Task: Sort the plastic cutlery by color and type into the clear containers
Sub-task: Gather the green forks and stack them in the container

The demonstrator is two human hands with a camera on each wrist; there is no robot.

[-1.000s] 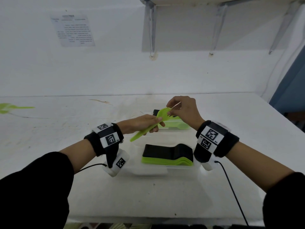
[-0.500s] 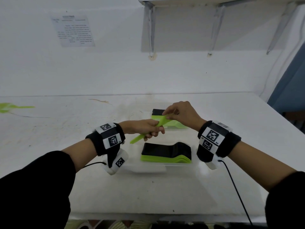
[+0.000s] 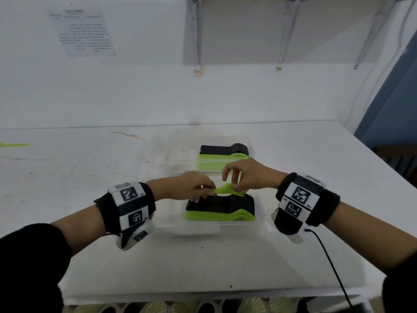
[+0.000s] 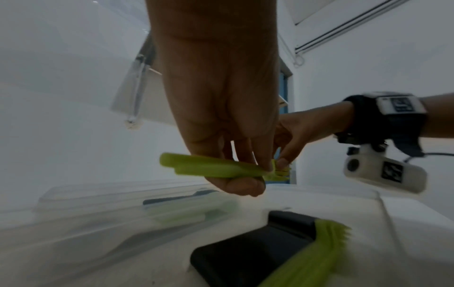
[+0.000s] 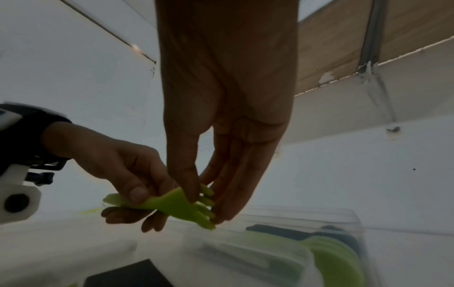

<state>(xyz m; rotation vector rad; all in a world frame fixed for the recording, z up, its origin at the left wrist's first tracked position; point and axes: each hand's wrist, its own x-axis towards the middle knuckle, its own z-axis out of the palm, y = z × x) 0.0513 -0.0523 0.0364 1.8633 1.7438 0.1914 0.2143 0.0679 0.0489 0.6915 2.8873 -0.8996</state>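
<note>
Hands [image 3: 191, 186] over white table [image 3: 90, 177]

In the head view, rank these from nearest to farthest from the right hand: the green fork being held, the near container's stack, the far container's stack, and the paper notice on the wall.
1. Green fork: pinched at its tines by the right hand.
2. Near container's stack: just below the hands.
3. Far container's stack: just beyond the hand; close to call with the near stack.
4. Paper notice: upper left on the wall.
</note>
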